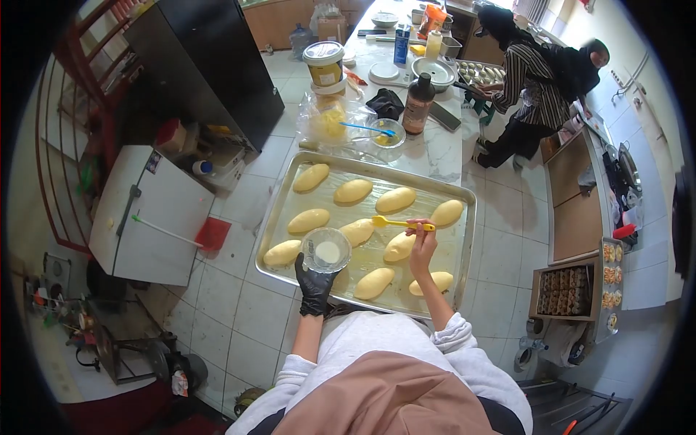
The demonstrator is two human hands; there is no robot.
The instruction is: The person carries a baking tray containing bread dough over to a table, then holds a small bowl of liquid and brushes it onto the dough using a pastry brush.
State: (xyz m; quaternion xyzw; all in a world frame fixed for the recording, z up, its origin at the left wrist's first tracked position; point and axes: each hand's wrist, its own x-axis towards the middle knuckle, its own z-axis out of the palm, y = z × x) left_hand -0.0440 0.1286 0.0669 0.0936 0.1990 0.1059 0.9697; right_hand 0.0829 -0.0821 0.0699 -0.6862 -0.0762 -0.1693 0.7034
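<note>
The right hand [421,239] pinches a yellow brush [400,224], bristles at a middle dough piece [357,233] on the tray [464,290]; the gloved left hand [315,286] clasps a clear bowl [326,250] over the tray's near-left part. Beyond the tray's far edge stands a brown bottle [418,105].

Pale tiled floor [225,326], black fridge [203,58].
</note>
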